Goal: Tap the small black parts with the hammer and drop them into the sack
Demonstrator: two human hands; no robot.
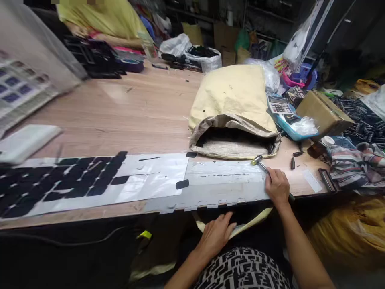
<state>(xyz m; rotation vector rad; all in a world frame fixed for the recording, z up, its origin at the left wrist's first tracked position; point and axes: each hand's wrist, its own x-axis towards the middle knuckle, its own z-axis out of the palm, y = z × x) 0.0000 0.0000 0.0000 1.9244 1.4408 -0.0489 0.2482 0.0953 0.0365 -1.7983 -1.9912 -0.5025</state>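
My right hand [277, 186] is closed round the handle of a small metal tool [259, 161], whose yellowish tip rests on a white sheet [222, 176] at the table's front edge. My left hand [217, 234] lies below the table edge on a yellowish bag [249, 224] in my lap, fingers stretched out. Along the white strip [144, 180] to the left sit several black square pads [60, 180], and two loose ones [182, 184] lie near the middle. An open tan sack [234, 116] lies just behind the sheet.
A calculator [279, 105] on a blue tray [293, 130], a cardboard box [323, 112] and a striped cloth [355, 164] crowd the right end. White trays [24, 142] lie at the left. A person in yellow [102, 18] sits at the far side beside black trays [96, 58].
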